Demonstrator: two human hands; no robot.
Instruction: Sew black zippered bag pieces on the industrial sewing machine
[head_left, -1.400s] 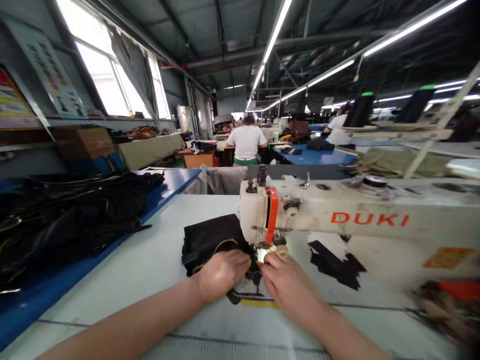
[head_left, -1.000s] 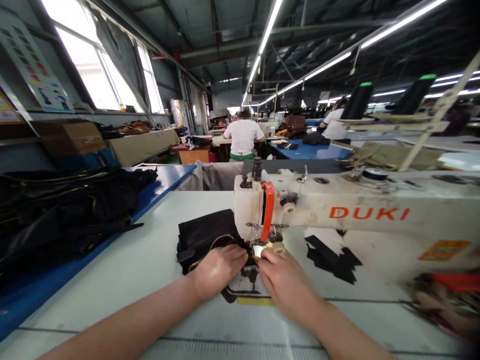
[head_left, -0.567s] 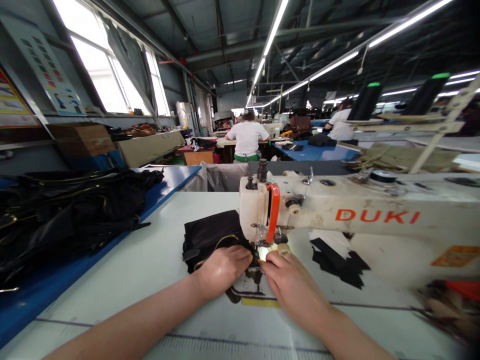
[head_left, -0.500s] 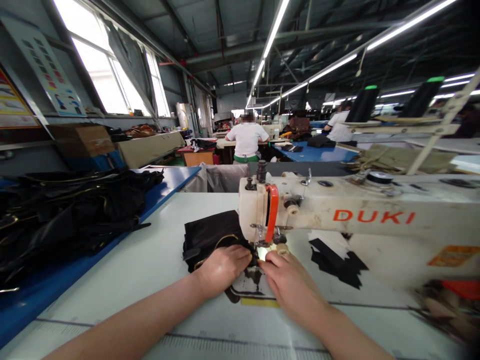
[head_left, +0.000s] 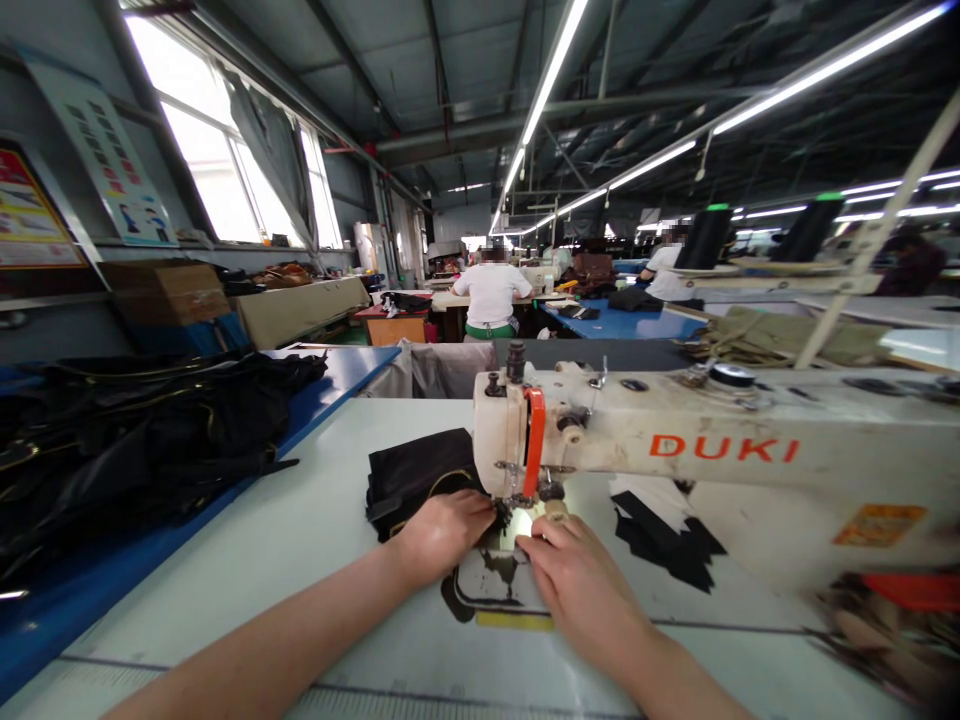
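Note:
A cream sewing machine (head_left: 675, 445) marked DUKI stands on the white table (head_left: 300, 520). A black fabric piece (head_left: 412, 475) with a gold zipper edge lies under its head. My left hand (head_left: 442, 530) rests curled on the fabric just left of the needle area, fingers pressed down on it. My right hand (head_left: 577, 585) lies just right of the lit needle plate (head_left: 495, 580), fingertips close to the presser foot. Whether the right fingers grip anything is hidden.
A heap of black fabric pieces (head_left: 135, 440) lies on a blue table at the left. Dark scraps (head_left: 667, 530) sit behind the machine arm. Thread cones (head_left: 705, 240) stand on a rack at the right. People in white shirts (head_left: 491, 295) work at tables further back.
The fabric has slid back and left out from under the presser foot, baring more of the needle plate. Both hands stay at the foot, shifted only slightly.

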